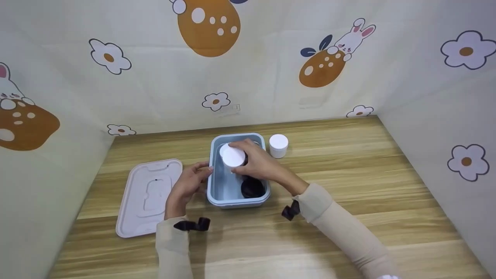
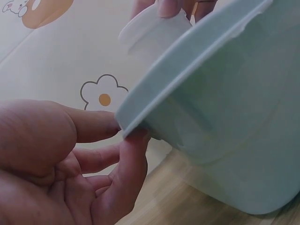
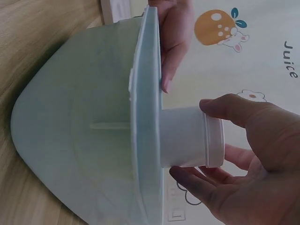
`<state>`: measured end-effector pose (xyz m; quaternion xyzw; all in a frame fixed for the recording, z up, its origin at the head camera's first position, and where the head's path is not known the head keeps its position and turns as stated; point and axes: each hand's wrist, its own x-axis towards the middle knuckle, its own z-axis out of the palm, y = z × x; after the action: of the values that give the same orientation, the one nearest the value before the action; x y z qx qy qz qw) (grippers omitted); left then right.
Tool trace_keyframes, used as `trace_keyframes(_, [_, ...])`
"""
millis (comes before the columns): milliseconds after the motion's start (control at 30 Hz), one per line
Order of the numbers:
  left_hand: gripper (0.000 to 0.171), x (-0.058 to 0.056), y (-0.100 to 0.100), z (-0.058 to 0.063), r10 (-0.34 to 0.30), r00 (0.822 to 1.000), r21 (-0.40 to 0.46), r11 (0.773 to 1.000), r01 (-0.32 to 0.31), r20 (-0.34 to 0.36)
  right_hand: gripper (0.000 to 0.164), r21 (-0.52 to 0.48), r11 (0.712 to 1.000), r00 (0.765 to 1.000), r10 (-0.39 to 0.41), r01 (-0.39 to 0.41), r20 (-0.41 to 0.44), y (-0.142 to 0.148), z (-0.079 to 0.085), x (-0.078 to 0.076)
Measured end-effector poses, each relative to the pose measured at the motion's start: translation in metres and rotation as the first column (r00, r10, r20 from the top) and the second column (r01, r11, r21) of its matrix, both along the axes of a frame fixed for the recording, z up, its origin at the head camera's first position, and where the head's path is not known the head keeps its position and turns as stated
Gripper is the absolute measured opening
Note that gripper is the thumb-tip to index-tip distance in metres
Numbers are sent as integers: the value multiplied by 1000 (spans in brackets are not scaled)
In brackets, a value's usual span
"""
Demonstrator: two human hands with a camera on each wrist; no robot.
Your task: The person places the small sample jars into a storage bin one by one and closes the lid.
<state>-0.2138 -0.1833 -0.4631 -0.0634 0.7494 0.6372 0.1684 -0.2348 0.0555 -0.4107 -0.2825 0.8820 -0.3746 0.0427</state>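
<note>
A light blue plastic bin (image 1: 237, 202) stands on the table. My left hand (image 1: 190, 181) pinches its left rim between thumb and fingers, as the left wrist view shows up close. With thumb and fingers around its sides, my right hand (image 1: 260, 162) grips a white lidded jar (image 1: 233, 156) over the bin. In the right wrist view the upper part of this jar (image 3: 192, 137) sticks up above the rim, and its lower end is hidden behind the bin wall. A dark round object (image 1: 252, 188) lies inside the bin at the near right corner.
Another white lidded jar (image 1: 278, 146) stands on the wooden table (image 1: 348, 174), just right of the bin's far end. A flat pale lid (image 1: 133, 201) lies to the left, beside my left hand. Printed cloth walls (image 1: 263, 77) enclose the table at the back and sides.
</note>
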Motion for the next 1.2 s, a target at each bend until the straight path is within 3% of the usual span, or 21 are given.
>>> trace_keyframes(367, [49,0,-1,2,-5,1000,-9,1000,5,13,64,55,998,1000,26,-27,17,-16,-3,-8])
trace_keyframes(733, [47,0,0,1,-8,1000,-8,1000,8,5,66,142,987,996,83,-80,-18,-23,-12,-13])
trace_keyframes(1033, [47,-1,0,-1,-4,1000,-8,1000,3,-12,66,188,979,995,91,-82,-41,-22,-20,-17])
trace_keyframes(1200, [47,0,-1,0,-10,1000,-4,1000,10,-10,66,211,975,997,79,-75,-14,-23,-21,-17])
